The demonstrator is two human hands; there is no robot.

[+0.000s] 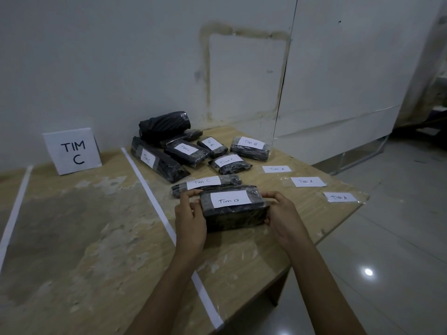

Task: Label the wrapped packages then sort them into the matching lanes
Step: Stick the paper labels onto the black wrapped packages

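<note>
A black wrapped package [238, 215] with a white "Tim B" label lies on the table in front of me. My left hand [191, 220] grips its left end, fingers curled over the top edge. My right hand [284, 217] grips its right end. Just behind it lies a thin package labelled "Tim C" [205, 183]. Further back are several more labelled black packages, among them a "Tim B" one [250, 148] and a long "Tim C" one [157, 163]. An unlabelled black bundle [164, 124] sits at the back. Three loose "Tim A" labels [308, 182] lie at the right.
A standing white sign reading "TIM C" [72, 151] marks the lane at the left. White tape strips [154, 199] divide the wooden table [96, 238] into lanes. The table's right edge drops to a tiled floor [387, 262]. A wall stands close behind.
</note>
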